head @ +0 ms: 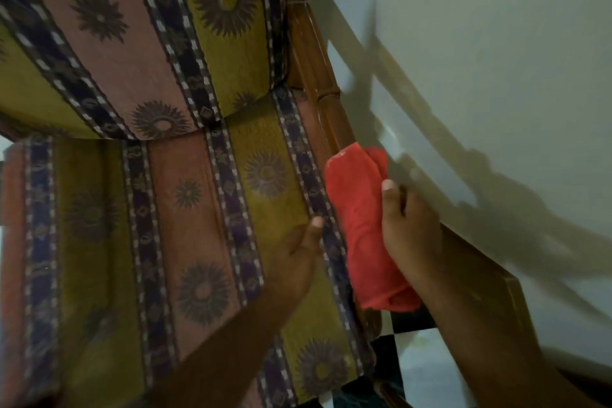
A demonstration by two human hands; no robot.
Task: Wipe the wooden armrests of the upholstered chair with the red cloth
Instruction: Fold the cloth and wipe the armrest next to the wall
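Both hands at the chair's right armrest, with the red cloth on the wood.

The right hand reaches up from the lower right, forearm stretched along the armrest, its fingers curled over the cloth and pressing it down onto the rail; the thumb lies on the cloth's near edge. The cloth is bunched lengthwise over the armrest, close to the pale wall. The left hand comes in from the lower left across the striped seat, palm down; its fingers lie loosely together, holding nothing, with one fingertip just beside the cloth. The backrest cushion fills the top of the view.
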